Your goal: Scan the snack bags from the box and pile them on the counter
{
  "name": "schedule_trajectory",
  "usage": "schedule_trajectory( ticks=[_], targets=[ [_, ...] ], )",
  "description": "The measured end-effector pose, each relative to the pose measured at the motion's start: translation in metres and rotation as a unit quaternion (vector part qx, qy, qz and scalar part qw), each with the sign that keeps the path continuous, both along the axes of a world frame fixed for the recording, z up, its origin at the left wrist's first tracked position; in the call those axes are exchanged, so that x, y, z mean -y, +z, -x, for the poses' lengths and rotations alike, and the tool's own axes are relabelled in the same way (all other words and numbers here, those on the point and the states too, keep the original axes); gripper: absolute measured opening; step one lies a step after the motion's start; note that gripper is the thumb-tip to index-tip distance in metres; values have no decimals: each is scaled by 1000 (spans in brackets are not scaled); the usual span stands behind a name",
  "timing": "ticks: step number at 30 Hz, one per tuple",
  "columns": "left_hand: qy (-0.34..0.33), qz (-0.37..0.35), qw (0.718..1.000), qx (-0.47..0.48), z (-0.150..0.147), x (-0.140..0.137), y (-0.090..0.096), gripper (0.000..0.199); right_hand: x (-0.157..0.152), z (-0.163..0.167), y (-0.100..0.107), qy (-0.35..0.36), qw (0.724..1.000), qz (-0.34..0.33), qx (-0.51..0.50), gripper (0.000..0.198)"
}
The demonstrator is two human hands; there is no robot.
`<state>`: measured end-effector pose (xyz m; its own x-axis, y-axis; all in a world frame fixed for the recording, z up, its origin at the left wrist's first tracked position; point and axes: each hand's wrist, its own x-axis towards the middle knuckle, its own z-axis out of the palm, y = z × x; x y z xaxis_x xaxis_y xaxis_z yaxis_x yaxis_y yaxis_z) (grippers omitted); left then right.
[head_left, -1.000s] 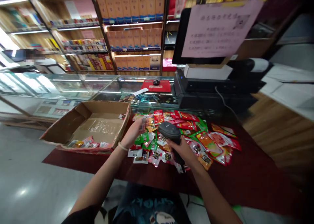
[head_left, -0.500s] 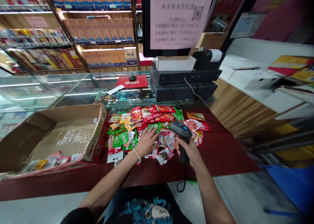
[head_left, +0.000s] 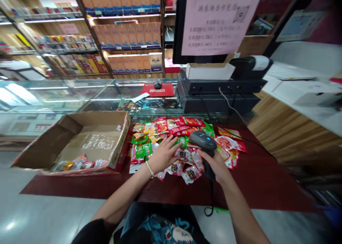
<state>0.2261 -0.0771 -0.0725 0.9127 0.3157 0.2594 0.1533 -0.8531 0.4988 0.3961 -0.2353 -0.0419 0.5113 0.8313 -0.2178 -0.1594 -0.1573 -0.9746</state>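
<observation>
My right hand (head_left: 217, 164) is wrapped round the handle of a black barcode scanner (head_left: 204, 140), whose head points over the packets and shows a small blue light. My left hand (head_left: 164, 154) lies with its fingers spread on a heap of small snack packets (head_left: 184, 130), mostly red, green, orange and white. Several white-and-pink packets (head_left: 191, 172) sit near the front of the heap, between my hands. To the right of the scanner are a few separate packets (head_left: 227, 144), red, yellow and clear. What is under my left palm is hidden.
An open cardboard box (head_left: 101, 137) at the left holds a few packets. Behind the heap is a glass counter (head_left: 101, 94) with a mouse on a red pad (head_left: 162, 89). A monitor with a pink sign (head_left: 219, 23) stands above black register equipment (head_left: 219, 98). The scanner's cable (head_left: 212, 197) hangs below it.
The view has turned left, so things appear farther right. My left hand has stayed on the heap, and my right hand still holds the scanner over it.
</observation>
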Motion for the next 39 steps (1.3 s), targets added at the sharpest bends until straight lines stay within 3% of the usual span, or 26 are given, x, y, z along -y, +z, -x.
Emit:
schedule_trajectory(
  ticks=[4,8,15,18,21,28,33,39],
  targets=[
    [49,-6,999,17,47,-22,40,55,-32,13,10,43,999,-17,-22,35],
    [123,-20,992,30,103,-53,66,55,-75,36,19,113,994,-11,2,38],
    [231,-192,949,-95,194,-114,75,52,-148,89,35,188,982,-6,30,41],
    [231,-230,935,-138,218,-143,66,51,-174,106,39,209,977,5,32,41],
    [207,-223,937,-172,226,-180,50,53,-194,119,42,214,976,10,46,41],
    [94,-114,956,-253,188,-254,-15,58,-223,134,41,202,977,24,68,43],
    [129,-119,957,-231,165,-265,-51,64,-230,130,37,199,978,21,62,45],
    [142,-147,957,-206,166,-265,-56,42,-228,123,27,194,979,24,53,48]
  ],
)
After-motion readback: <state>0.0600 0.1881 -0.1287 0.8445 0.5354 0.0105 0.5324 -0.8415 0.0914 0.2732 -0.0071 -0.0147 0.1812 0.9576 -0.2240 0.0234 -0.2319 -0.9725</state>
